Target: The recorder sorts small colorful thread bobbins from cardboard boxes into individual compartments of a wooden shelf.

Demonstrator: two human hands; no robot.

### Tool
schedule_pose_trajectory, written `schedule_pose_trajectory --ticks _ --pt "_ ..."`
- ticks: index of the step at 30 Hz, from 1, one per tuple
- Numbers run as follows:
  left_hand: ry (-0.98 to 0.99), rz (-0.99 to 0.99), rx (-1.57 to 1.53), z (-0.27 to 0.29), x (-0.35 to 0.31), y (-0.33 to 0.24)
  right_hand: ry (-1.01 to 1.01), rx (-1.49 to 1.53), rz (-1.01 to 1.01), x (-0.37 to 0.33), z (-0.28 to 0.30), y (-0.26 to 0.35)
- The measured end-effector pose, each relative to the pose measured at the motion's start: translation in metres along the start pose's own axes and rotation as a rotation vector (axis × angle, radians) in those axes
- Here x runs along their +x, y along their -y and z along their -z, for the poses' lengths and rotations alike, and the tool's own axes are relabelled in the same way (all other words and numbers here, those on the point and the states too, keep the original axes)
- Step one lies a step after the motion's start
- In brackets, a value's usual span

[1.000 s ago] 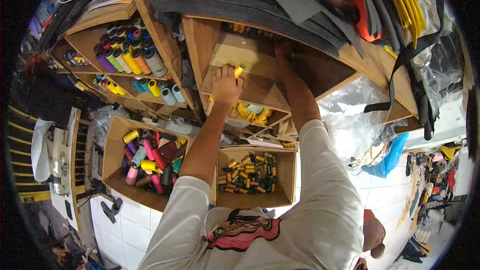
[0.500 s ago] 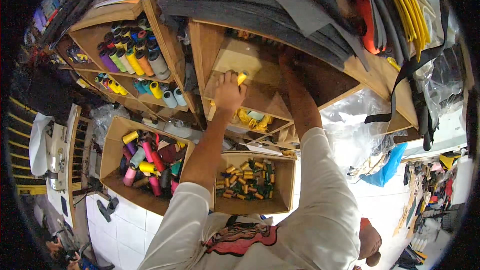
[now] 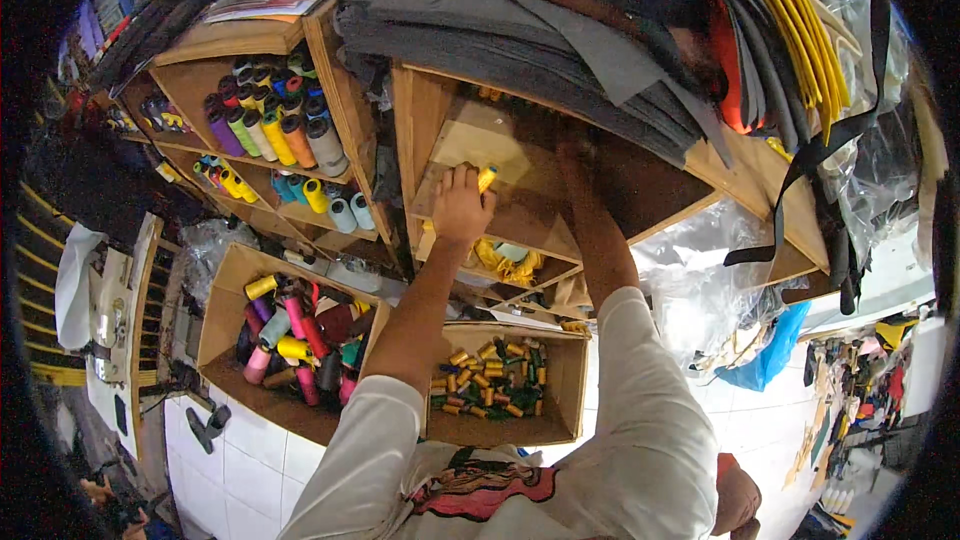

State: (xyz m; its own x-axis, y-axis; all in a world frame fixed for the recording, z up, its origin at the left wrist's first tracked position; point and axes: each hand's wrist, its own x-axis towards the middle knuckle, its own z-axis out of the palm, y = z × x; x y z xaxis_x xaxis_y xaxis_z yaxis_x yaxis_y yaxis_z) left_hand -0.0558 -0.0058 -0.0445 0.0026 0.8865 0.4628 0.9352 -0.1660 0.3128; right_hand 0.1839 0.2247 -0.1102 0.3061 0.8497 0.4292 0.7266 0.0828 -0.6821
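My left hand [image 3: 462,208] is closed around a small yellow thread spool [image 3: 487,178], whose end sticks up past the fingers. It rests at the front of an open wooden shelf compartment [image 3: 545,195]. Deep inside that compartment, my right hand [image 3: 577,143] reaches toward the back, where shadow hides its fingers. A row of small spools [image 3: 490,94] shows faintly along the compartment's back. Yellow wrapped material [image 3: 508,260] lies in the smaller compartment below.
Below stand a cardboard box [image 3: 222,315] of large mixed thread cones and another box [image 3: 572,380] of small yellow and green spools. Thread cones [image 3: 272,135] fill the left shelf. Grey sheets [image 3: 480,35] drape over the top; a black strap [image 3: 785,202] hangs at right.
The view has tilted slightly, so the shelf and boxes sit a little lower. My left hand still grips the spool, and my right arm stays inside the compartment.
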Motion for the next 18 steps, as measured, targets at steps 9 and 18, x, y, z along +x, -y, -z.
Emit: schedule_pose_trajectory --ticks 9,18 --pt "-0.016 0.029 -0.045 -0.002 -0.001 -0.007 0.341 0.393 -0.276 -0.129 0.060 0.105" --pt "0.349 -0.051 0.157 0.012 0.003 -0.007 0.792 0.670 -0.173 -0.175 0.094 0.160"
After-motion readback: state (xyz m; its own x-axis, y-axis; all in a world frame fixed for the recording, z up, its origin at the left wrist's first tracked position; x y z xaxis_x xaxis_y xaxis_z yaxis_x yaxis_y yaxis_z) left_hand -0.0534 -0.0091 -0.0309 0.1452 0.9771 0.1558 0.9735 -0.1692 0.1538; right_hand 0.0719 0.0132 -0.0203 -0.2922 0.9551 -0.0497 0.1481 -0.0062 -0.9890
